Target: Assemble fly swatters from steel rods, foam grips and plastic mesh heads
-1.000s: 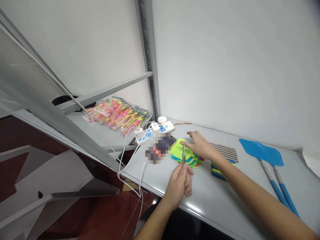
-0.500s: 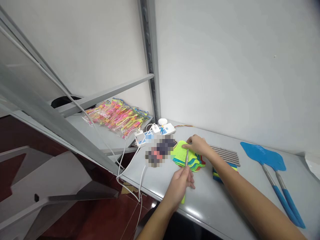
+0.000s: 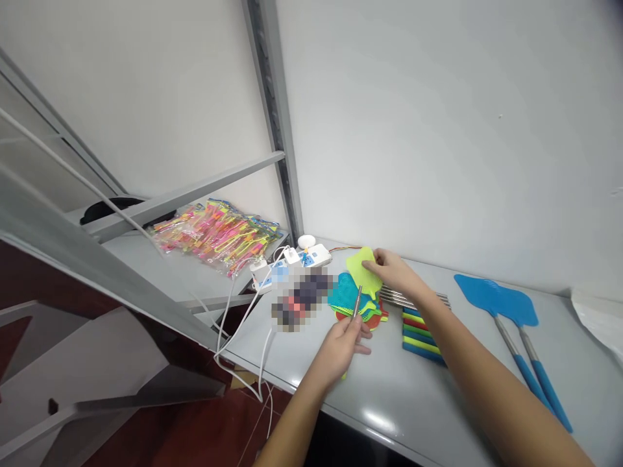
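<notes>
My right hand [image 3: 393, 275] pinches a yellow-green mesh swatter head [image 3: 363, 272] and holds it lifted above a small stack of coloured swatter heads [image 3: 348, 302] on the grey table [image 3: 423, 395]. My left hand [image 3: 343, 341] is closed on a thin metal rod [image 3: 357, 303] with a yellow-green handle end, held upright just in front of that stack. The rod's tip is close to the lifted head's neck.
Behind my right wrist lie several metal rods [image 3: 413, 298] and coloured handles [image 3: 419, 332]. Two finished blue swatters [image 3: 506, 310] lie to the right. A white power strip [image 3: 292, 261] with cables and a blurred object [image 3: 302, 299] sit left. Bagged colourful toys [image 3: 214, 230] lie on the shelf.
My right hand closed on the top yellow-green swatter head and lifted it off the stack, exposing a teal head beneath. My left hand kept the rod upright nearby.
</notes>
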Available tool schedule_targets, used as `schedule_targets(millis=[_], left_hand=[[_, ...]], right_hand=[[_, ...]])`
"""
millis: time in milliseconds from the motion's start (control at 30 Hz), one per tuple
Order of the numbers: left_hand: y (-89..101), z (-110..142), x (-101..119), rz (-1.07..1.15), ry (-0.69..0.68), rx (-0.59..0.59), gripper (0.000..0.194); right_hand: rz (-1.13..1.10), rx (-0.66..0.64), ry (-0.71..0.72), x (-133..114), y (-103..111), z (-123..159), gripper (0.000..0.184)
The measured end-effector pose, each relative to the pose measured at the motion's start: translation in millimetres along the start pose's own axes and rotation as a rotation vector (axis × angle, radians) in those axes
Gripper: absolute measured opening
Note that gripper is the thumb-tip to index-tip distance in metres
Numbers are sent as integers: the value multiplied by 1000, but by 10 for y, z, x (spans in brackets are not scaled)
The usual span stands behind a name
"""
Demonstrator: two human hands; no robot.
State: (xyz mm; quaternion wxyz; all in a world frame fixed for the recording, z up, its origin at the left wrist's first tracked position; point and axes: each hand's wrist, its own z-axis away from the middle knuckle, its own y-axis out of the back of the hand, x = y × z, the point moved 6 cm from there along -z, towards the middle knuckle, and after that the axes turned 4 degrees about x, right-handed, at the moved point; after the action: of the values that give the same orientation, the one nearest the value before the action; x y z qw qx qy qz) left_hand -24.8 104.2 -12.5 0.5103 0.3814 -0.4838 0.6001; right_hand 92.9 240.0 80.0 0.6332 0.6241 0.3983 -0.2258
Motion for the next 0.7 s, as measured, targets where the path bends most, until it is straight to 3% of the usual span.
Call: schedule_targets(millis=[167, 267, 467, 700], left_hand=[[-148, 130, 32, -79, -22, -89, 46], [-343, 257, 50, -112, -23, -176, 41], [-677, 353, 82, -270, -101, -284, 38], [-693, 327, 27, -288, -66, -290, 38]], right_hand=[[-221, 291, -8, 16, 584, 368, 34], [-460, 481, 15, 86, 809, 704, 32], [-621, 668, 36, 239, 855, 1209, 25], [-669, 707, 3, 359, 856, 1337, 27]])
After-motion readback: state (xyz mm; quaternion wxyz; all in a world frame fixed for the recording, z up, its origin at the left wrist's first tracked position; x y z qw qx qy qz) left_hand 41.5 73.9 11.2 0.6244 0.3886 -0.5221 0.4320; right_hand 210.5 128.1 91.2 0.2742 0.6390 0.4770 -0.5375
